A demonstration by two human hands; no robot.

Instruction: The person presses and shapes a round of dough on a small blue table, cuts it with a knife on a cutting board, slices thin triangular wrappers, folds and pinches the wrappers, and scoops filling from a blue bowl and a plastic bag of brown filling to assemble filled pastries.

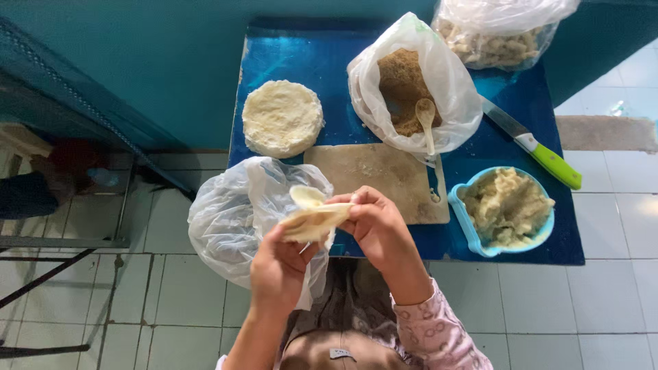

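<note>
Head view, looking straight down: both hands meet over the near edge of a small blue table [308, 68] and share one folded dough wrapper [314, 219], pale and thin, held in the air just above an empty-looking clear plastic bag [229, 219] that hangs off the table's near left corner. The left hand [277, 270] is closed under the wrapper, cradling its lower side with fingers curled up around it. The right hand [377, 226] is closed too, thumb and fingertips pinching the wrapper's right edge; its wrist ends in a pink patterned sleeve [439, 332]. Just beyond the hands lies a floured wooden board [377, 178]. To the left of the board, farther back, sits a round stack of wrappers [282, 118]. Behind the board an open white plastic bag [439, 103] holds brown crumbly filling [404, 85], with a wooden spoon [426, 120] resting in it, bowl up. To the right of the board stands a light blue bowl [473, 240] full of pale mashed filling [507, 205]. Beyond that bowl a knife with a green handle [541, 154] lies slantwise on the table. At the far right corner another clear bag of pale pieces [497, 34] stands, partly cut off by the frame. White floor tiles [610, 301] surround the table.
</note>
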